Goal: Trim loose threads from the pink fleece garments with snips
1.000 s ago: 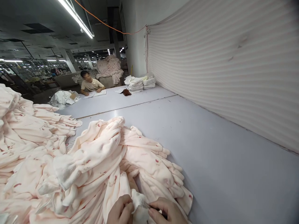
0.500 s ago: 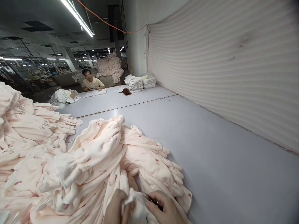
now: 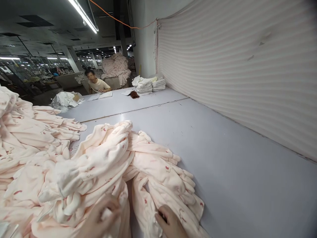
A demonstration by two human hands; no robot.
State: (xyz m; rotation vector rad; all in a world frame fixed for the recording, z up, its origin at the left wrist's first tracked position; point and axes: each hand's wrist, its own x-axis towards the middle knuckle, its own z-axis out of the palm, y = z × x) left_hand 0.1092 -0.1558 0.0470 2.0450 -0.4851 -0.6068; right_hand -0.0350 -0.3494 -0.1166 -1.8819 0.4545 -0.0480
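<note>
A big heap of pale pink fleece garments with small red prints (image 3: pixel 99 165) covers the near left of the grey table (image 3: pixel 223 165). My left hand (image 3: pixel 101 216) is blurred at the bottom edge, its fingers curled into a fold of the pink cloth. My right hand (image 3: pixel 169 223) lies just right of it on another piece of the same fabric, fingers bent around a small dark object I cannot make out.
A tall wall of stacked pink-striped fabric (image 3: pixel 235 66) runs along the table's right side. At the far end a person (image 3: pixel 95 82) sits by paper sheets; folded white stacks (image 3: pixel 148 85) and a small brown clump (image 3: pixel 134 95) lie there. More garments (image 3: pixel 65 99) are piled at far left.
My hands have come apart: the left moved left with its fold of cloth, the right stayed low at the bottom edge. The white bunched piece between them is gone from view.
</note>
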